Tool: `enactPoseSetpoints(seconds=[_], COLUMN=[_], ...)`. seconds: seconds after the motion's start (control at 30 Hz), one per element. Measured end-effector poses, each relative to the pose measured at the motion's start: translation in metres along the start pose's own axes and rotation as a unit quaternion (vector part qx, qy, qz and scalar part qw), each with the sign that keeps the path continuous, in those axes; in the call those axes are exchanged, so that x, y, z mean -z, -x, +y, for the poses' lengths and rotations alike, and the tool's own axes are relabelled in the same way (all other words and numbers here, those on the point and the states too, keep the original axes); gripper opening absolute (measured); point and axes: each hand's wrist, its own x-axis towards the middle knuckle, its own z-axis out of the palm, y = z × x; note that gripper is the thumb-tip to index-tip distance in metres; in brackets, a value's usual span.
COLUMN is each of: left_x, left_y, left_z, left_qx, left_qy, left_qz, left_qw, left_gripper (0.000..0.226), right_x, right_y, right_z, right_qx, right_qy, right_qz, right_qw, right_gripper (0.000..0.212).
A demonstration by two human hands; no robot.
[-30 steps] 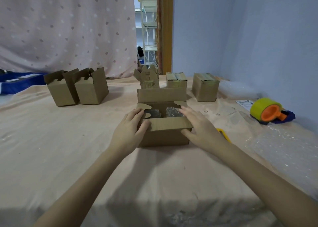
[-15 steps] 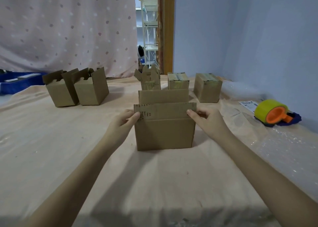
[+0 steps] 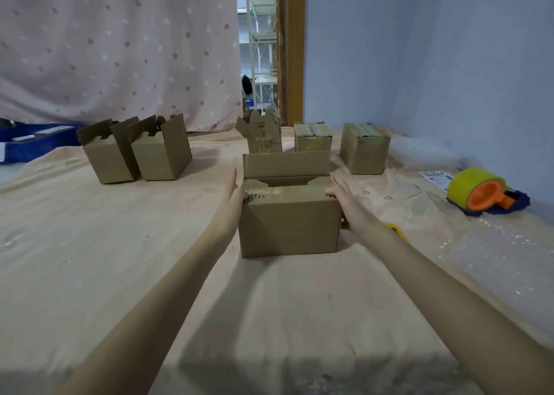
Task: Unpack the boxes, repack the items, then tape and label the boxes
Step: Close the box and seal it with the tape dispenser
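A small brown cardboard box stands on the cloth-covered table in front of me. Its near flap is folded down over the top and its far flap stands upright. My left hand lies flat against the box's left side, thumb on the folded flap. My right hand rests against the right side, fingers straight, thumb on the flap's corner. What is inside the box is hidden. A tape dispenser with a yellow roll and orange core lies at the right. A printed label sheet lies just behind it.
Two open empty-looking boxes stand at the back left. One open box and two taped boxes stand at the back. Bubble wrap covers the table's right side. A yellow object peeks out under my right forearm.
The near flap went from upright to folded down over the box top. My hands slid from gripping its corners to lying along the box's sides.
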Motion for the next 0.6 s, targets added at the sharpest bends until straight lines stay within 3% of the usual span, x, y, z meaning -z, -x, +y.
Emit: enactPoseSetpoints(seconds=[0.1,0.2,0.3,0.4,0.6], left_x=[-0.007,-0.008,-0.002,0.007,0.018], left_y=[0.002,0.012,0.030,0.046,0.077], left_z=[0.002,0.008,0.012,0.010,-0.008], left_qx=[0.036,0.004,-0.029,-0.030,-0.022], left_qy=[0.027,0.024,0.031,0.016,0.003], left_qz=[0.010,0.011,0.010,0.017,0.009], left_qw=[0.999,1.000,0.999,0.999,1.000], left_gripper=[0.064,0.053,0.062,0.063,0.062], right_x=[-0.010,-0.007,-0.004,-0.008,-0.013], right_y=[0.002,0.012,0.034,0.066,0.109], right_z=[-0.005,-0.008,-0.010,-0.010,0.002], right_qx=[0.037,0.070,0.094,0.096,0.085], right_qy=[-0.001,0.012,0.037,0.033,0.019], right_qz=[0.030,0.043,0.038,0.018,0.008], right_qw=[0.999,0.997,0.994,0.995,0.996], right_gripper=[0.055,0.054,0.055,0.059,0.043])
